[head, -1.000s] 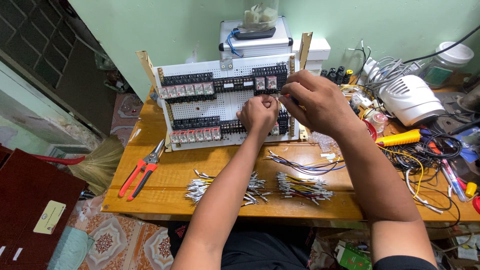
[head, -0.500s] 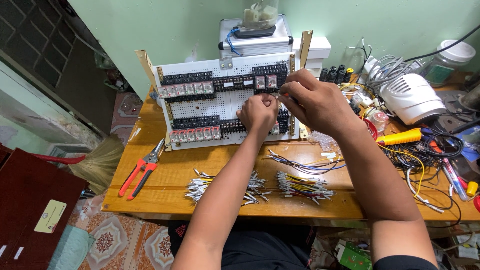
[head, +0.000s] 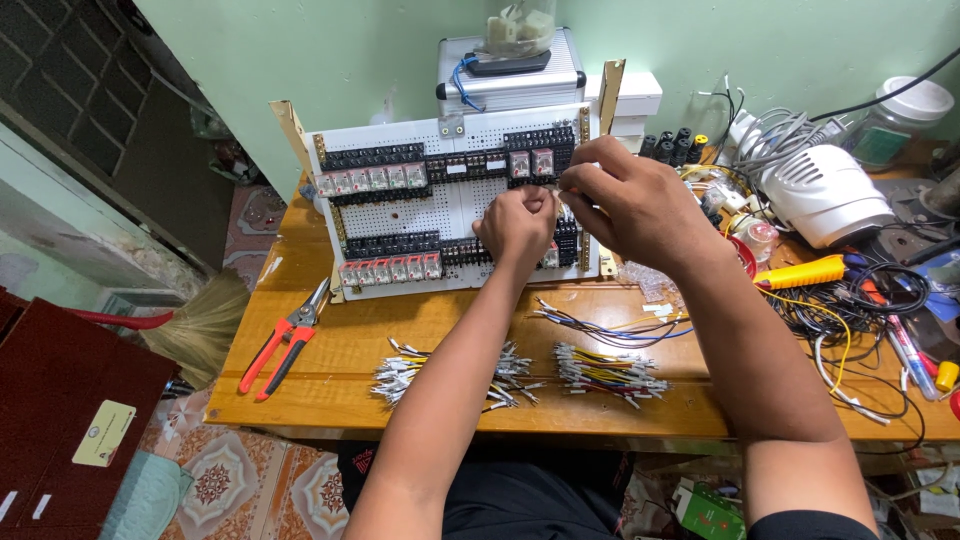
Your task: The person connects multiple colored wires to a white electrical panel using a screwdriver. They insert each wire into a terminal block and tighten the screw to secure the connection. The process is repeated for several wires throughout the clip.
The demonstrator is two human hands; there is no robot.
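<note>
Head view, looking down on a wooden bench (head: 330, 360):

- Perforated white panel (head: 455, 205), propped upright at the far middle of the bench; carries rows of black terminal blocks and clear-cased relays
- Left hand (head: 517, 225): fingers curled narrow at the panel's right half, just below the upper relay row; looks pinched on a small wire end, though what it grips is too small to tell
- Right hand (head: 630, 205): touching the panel just right of the left hand, fingertips drawn together at the same spot; contents likewise hidden
- Step in hand, by judgement: fitting a short lead into a terminal on the panel's right side. The next move would call for seating the tip squarely in its slot while the other hand steadies it
- Cut wire leads, grey-white bundle (head: 450, 372), near middle of bench
- Cut wire leads, coloured bundle (head: 605, 370), just right of the first
- Loose blue and yellow wires (head: 610, 328), between panel and bundles
- Red-handled cutters (head: 285, 340), near left
- Metal case (head: 510, 85), behind the panel
- White appliance (head: 825, 195), far right, amid tangled cables
- Yellow-handled tool (head: 800, 272), right of the right forearm
- Broom (head: 200, 325), on the floor at left
</note>
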